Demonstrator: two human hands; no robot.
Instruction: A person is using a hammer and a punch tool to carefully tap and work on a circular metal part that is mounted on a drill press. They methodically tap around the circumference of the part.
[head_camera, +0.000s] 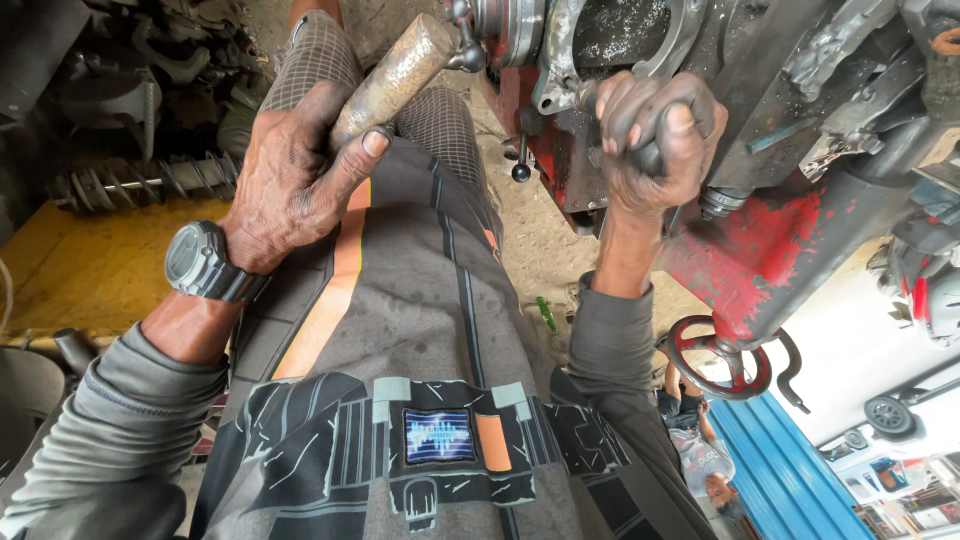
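Note:
My left hand (300, 165) grips a rusty metal hammer handle or bar (395, 75) that points up toward the machine. A dark wristwatch (200, 262) sits on that wrist. My right hand (655, 135) is closed around a dark metal tool or handle (650, 155) pressed against the grimy machine block (800, 90). Both hands are black with grease. My grey patterned shirt (420, 330) fills the middle of the view.
The machine has a red painted body (770, 250) and a red handwheel (715, 355). A small ball-ended lever (521, 170) hangs below it. Metal parts and a ribbed shaft (150, 180) lie left on a yellow surface. Another person (700, 450) sits lower right by blue sheeting.

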